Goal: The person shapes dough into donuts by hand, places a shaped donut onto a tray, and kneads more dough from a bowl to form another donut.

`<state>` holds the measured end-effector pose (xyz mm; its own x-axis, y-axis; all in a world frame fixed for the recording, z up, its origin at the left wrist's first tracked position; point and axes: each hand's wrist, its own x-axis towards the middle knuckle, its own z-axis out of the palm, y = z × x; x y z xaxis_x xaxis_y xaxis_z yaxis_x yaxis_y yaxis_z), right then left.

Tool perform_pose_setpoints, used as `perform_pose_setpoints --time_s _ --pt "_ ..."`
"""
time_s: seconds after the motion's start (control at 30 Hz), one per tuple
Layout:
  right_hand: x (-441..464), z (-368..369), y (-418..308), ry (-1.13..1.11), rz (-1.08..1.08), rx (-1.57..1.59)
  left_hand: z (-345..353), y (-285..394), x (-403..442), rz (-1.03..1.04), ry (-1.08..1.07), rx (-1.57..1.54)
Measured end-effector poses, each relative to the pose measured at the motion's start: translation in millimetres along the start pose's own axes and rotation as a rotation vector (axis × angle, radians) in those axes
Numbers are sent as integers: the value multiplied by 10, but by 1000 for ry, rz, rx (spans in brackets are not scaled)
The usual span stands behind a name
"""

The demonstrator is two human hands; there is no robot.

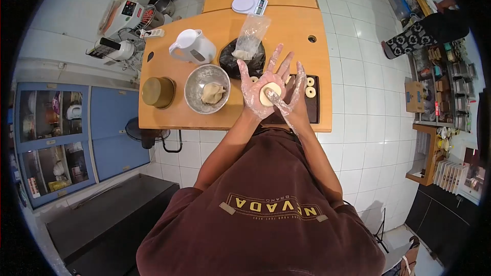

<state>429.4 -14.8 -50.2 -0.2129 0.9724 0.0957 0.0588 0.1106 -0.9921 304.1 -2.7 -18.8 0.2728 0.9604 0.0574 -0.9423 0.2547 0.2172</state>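
A flat round piece of dough (269, 95) rests on the palm of my left hand (255, 86), which holds it up with the fingers spread. The thumb of my right hand (295, 103) presses on the dough's face, while its fingers stretch out apart. Flour coats both hands. Below and behind them, partly covered, lies a dark tray (313, 115) with several small dough rings (310, 92) on it. To the left stands a metal bowl (192, 94) with a lump of dough (212, 93) inside.
On the wooden table (296, 25) are a white jug (193, 46), a brownish round container (158, 92), a black plastic bag (230, 53) with a clear bag (253, 33) on it, and a kitchen scale (249, 5). Another person (424, 30) is at the right, near shelves.
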Motion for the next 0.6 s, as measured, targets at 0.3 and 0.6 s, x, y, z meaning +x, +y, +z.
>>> perform_pose_setpoints --time_s 0.3,0.6 --pt "7 0 2 19 -33 -90 -144 -9 15 -83 -170 -390" --pt "-48 -19 97 -72 -108 -124 -84 -27 -30 10 -15 -111"
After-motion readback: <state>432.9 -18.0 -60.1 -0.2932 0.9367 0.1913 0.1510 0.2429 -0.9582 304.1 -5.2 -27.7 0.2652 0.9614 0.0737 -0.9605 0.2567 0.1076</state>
